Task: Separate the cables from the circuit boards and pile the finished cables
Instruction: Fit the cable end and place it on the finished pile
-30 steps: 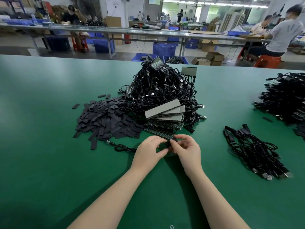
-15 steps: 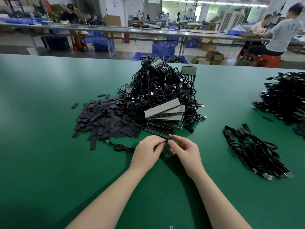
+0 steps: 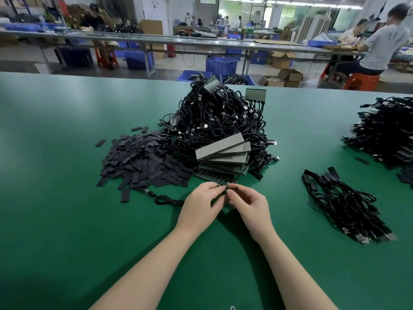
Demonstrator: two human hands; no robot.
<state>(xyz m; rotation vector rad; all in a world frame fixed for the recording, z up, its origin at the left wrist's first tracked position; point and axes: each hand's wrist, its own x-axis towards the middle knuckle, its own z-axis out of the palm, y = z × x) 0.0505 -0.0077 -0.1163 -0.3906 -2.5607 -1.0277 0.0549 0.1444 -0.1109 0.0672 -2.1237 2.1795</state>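
My left hand (image 3: 202, 203) and right hand (image 3: 250, 203) pinched a thin black cable (image 3: 167, 200) together beside the fanned stack of green circuit boards (image 3: 223, 161). A loose pile of finished black cables (image 3: 344, 204) lay well apart on the green surface (image 3: 67, 220), toward my right.

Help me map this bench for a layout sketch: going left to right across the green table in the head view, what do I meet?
Heap of black strips → tangled cable heap with the stacked boards at its front → small cable pile → cable heap at the right edge.
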